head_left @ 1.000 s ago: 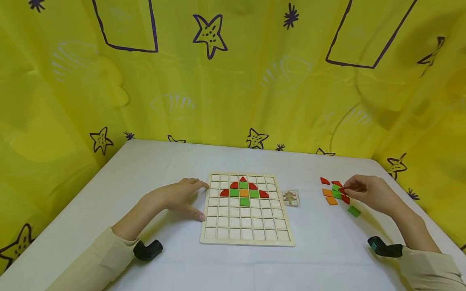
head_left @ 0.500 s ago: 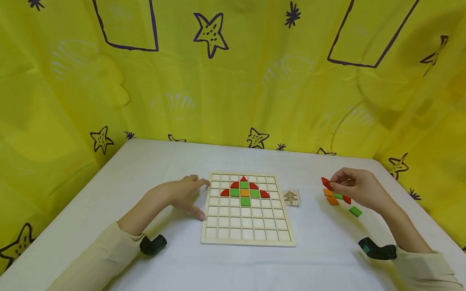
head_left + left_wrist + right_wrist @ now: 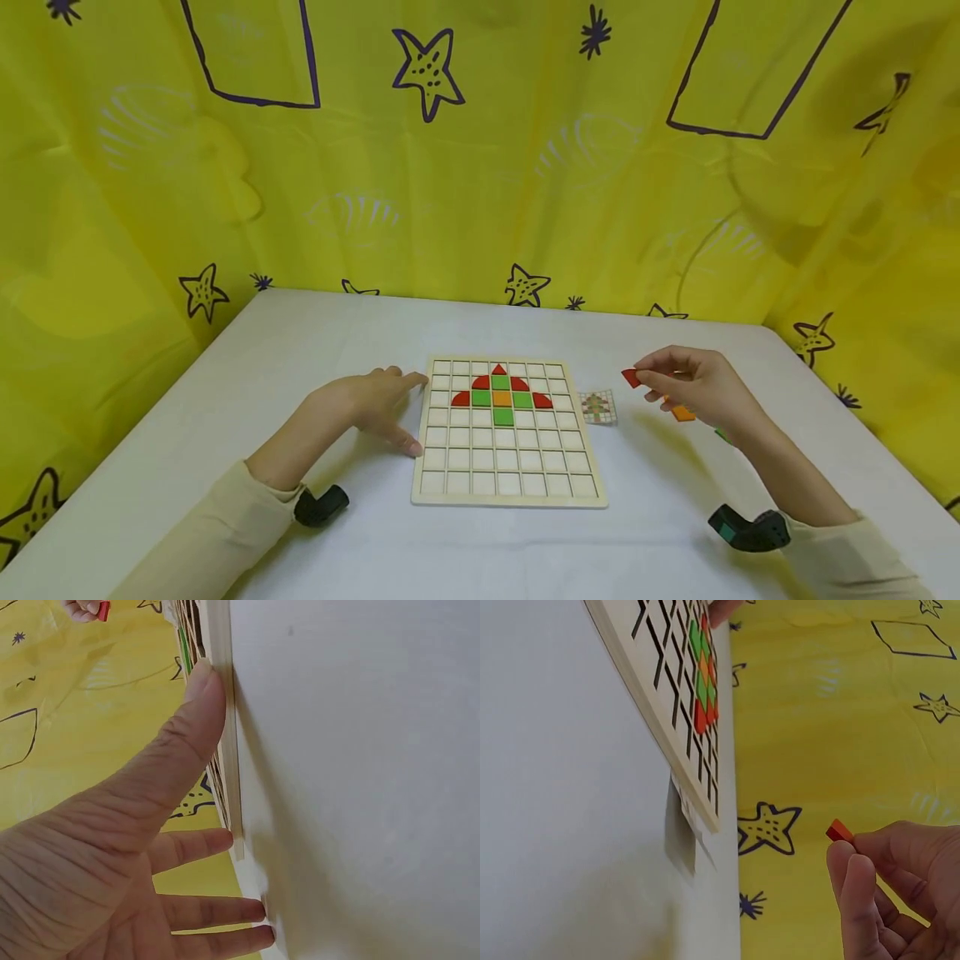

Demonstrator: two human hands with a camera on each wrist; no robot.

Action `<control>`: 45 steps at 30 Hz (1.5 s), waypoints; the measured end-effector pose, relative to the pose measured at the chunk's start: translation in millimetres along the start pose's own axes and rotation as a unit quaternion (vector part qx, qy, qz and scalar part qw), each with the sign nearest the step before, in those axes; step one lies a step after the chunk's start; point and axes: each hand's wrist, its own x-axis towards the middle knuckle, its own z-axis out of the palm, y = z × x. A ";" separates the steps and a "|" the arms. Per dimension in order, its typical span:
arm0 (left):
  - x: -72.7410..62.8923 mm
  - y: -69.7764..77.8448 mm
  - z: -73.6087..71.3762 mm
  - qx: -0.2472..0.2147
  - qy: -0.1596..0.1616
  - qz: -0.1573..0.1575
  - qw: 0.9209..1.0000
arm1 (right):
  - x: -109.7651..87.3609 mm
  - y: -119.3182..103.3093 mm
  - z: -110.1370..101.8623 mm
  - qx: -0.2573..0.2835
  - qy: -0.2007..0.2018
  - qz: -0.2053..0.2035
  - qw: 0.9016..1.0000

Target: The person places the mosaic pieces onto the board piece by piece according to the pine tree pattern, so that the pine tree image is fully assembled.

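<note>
My left hand (image 3: pixel 367 408) rests at the left edge of a wooden grid board (image 3: pixel 480 483), thumb and fingertips touching its rim with the fingers spread. In the board's upper cells lie red, green and orange tiles, with a green tile (image 3: pixel 504 416) lowest in the middle column. Between thumb and fingertips my right hand (image 3: pixel 686 383) pinches a small red tile (image 3: pixel 631 378), held up to the right of the board. The right wrist view also shows this red tile (image 3: pixel 839 830) at the fingertips.
A small printed card (image 3: pixel 597 407) with a gridded picture lies against the board's right edge. Partly hidden under the right hand are loose tiles, among them an orange tile (image 3: pixel 681 412) and a green tile (image 3: pixel 722 435). A yellow patterned curtain (image 3: pixel 480 183) hangs behind the white table (image 3: pixel 360 333).
My right hand has lifted a red tile from the loose pile and moved left with it, toward the card and board. The left hand has stayed at the board's edge.
</note>
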 end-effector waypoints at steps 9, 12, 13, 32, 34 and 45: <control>-1.6 0.8 1.6 0.005 0.014 0.014 1.000 | 0.6 -14.6 23.4 0.019 -0.015 -0.011 1.000; -1.5 0.3 1.6 0.007 0.014 0.016 1.000 | 1.2 -18.9 30.8 0.028 -0.021 -0.013 0.999; -1.6 0.0 1.6 0.007 0.014 0.017 1.000 | 1.7 -20.5 33.1 0.033 -0.025 -0.012 0.999; -1.5 -3.1 2.8 0.000 0.015 0.022 1.000 | 12.0 -39.6 72.0 0.055 -0.052 0.004 0.997; -1.2 -3.0 2.9 0.001 0.015 0.021 1.000 | 12.2 -40.9 76.1 0.051 -0.055 0.000 0.997; -1.5 -2.9 3.1 0.004 0.013 0.018 1.000 | 17.1 -40.5 95.9 0.031 -0.072 -0.042 0.996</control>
